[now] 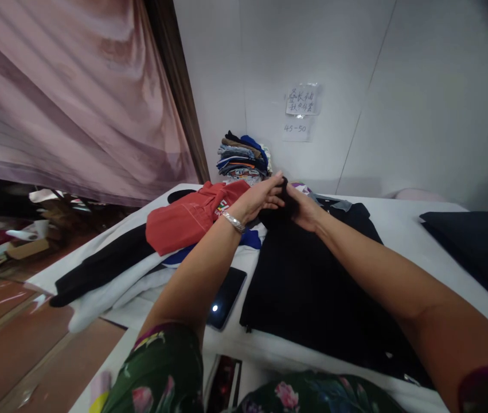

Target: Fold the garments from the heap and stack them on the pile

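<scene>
A black jacket [312, 287] lies spread on the white table in front of me, with small metal fittings along its near edge. Near its far left side, my right hand [306, 209] is closed on a raised, dark part of the jacket. Facing it, my left hand [263, 198] has its fingers stretched out and slightly apart, against or close to the same dark cloth; contact is hard to make out. A silver bracelet circles my left wrist.
On the white table [402, 229], red clothing [183, 221] with black and white garments lies to the left. A dark phone [229, 298] rests beside the jacket. Folded clothes [244, 158] are stacked by the wall, and dark fabric [476, 246] lies at the right. A pink curtain [89, 97] hangs left.
</scene>
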Available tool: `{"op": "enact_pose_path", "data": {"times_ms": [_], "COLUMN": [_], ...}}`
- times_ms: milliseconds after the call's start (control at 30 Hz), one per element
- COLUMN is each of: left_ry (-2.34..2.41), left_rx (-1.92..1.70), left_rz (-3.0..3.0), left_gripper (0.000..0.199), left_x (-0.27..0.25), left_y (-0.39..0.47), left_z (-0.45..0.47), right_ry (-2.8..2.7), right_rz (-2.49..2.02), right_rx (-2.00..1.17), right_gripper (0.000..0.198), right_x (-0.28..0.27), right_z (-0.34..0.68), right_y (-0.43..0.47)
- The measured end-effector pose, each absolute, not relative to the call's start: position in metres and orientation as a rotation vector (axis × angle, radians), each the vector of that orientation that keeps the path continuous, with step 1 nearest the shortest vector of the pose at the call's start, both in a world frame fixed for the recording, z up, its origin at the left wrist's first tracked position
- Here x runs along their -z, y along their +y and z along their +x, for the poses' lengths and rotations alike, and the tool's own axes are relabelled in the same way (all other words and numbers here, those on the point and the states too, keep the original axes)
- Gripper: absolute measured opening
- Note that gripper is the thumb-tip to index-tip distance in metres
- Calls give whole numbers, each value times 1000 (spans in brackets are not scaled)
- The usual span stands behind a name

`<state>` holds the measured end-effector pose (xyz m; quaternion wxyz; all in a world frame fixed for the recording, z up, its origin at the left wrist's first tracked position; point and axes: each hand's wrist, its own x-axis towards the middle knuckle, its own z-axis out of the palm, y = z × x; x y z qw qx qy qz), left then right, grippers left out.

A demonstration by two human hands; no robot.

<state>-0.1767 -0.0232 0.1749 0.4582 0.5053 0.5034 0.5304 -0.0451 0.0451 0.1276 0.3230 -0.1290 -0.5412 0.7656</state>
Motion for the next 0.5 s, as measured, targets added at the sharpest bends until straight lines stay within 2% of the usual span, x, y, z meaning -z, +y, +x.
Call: {"op": "enact_pose_path", "data": {"times_ms": [133, 233, 333, 500], "left_ry": [1335, 1678, 2049, 2267], "left_rx": [-1410, -1376, -940, -380], "left_rz": [1274, 1349, 1504, 1667], "left_gripper": [53, 40, 33, 49], "left_x": [-157, -111, -50, 9], "left_y": [-24, -42, -76, -123], "left_z": [-178, -189, -189, -174], "right_ry": [-1329, -1243, -1170, -1216], "right_rz": [-530, -685, -673, -573], "right_rx": [-1912, -1894, -1862, -1757], "right_gripper": [20, 17, 12, 11], "right_x": [-134, -142, -158, -182], "right_z": [-50, -41, -29, -15], "right_y": [61, 83, 109, 152]}}
